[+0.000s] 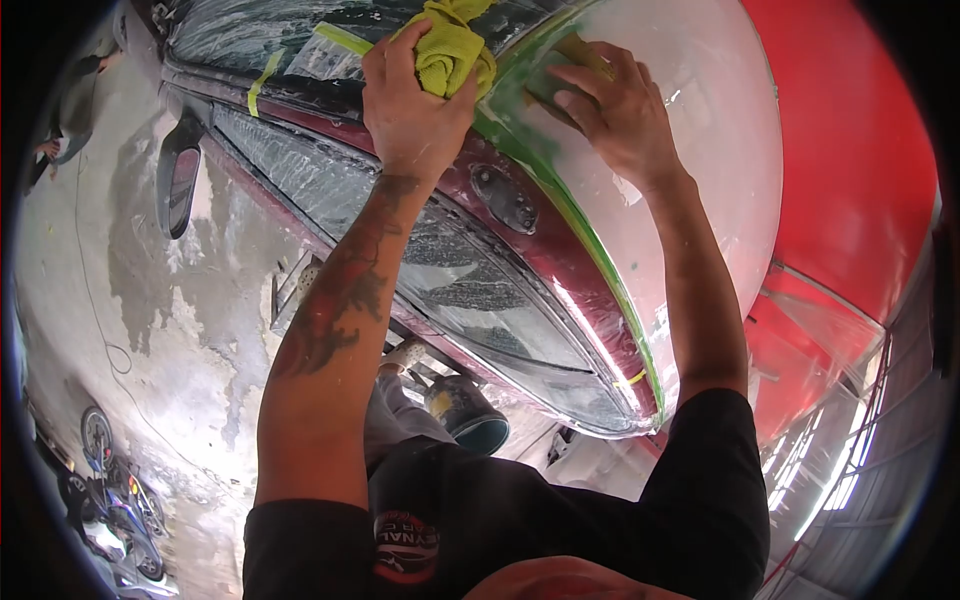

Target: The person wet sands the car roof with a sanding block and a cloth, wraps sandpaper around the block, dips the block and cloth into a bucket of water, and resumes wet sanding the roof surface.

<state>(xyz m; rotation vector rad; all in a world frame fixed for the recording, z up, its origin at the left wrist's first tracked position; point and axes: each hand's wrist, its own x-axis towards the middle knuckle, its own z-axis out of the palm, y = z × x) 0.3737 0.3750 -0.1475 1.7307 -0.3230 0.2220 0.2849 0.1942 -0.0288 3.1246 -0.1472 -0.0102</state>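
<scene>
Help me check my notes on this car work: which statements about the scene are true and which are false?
1. The left hand holds a yellow-green cloth. True.
2. The right hand is empty. False: a pad is under its fingers, at the pale panel.
3. A green strip runs along the pale panel's edge. True.
4. The left forearm covers the side mirror. False: the mirror is in plain view.

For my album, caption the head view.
Left hand clutching a yellow-green cloth, right hand holding a pad against the car's whitish roof, beside green tape.
</scene>
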